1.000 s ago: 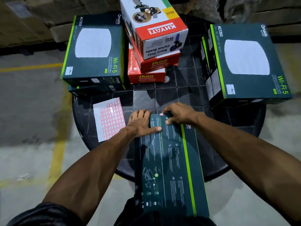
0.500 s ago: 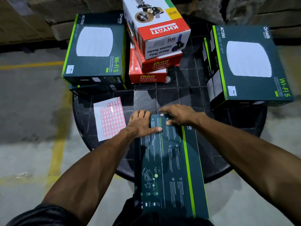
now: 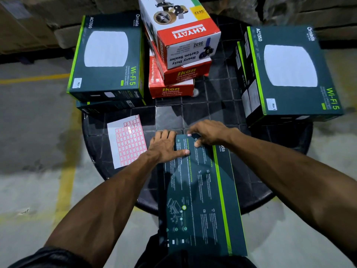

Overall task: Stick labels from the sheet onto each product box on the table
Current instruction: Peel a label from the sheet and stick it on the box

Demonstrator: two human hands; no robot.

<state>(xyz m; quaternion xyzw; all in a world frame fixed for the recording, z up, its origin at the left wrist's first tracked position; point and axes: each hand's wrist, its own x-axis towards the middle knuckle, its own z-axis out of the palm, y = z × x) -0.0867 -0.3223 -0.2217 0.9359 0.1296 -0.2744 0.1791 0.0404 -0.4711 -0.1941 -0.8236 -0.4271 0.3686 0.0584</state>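
Note:
A long dark green product box (image 3: 201, 190) slopes from the table toward me, printed back face up. My left hand (image 3: 164, 146) grips its far left corner, thumb lying across the face. My right hand (image 3: 208, 132) arches over the far edge with bent fingers, thumb on the face. A small red-bordered label (image 3: 189, 134) sits on the box at that edge, beside my right fingertips. The label sheet (image 3: 127, 141), white with rows of red-bordered labels, lies flat on the table left of my left hand.
The round dark tiled table (image 3: 193, 115) carries two stacked green Wi-Fi boxes (image 3: 108, 60) at far left, a stack of red and white tape dispenser boxes (image 3: 179, 55) in the middle, and green boxes (image 3: 289, 74) at right. Concrete floor with yellow lines surrounds it.

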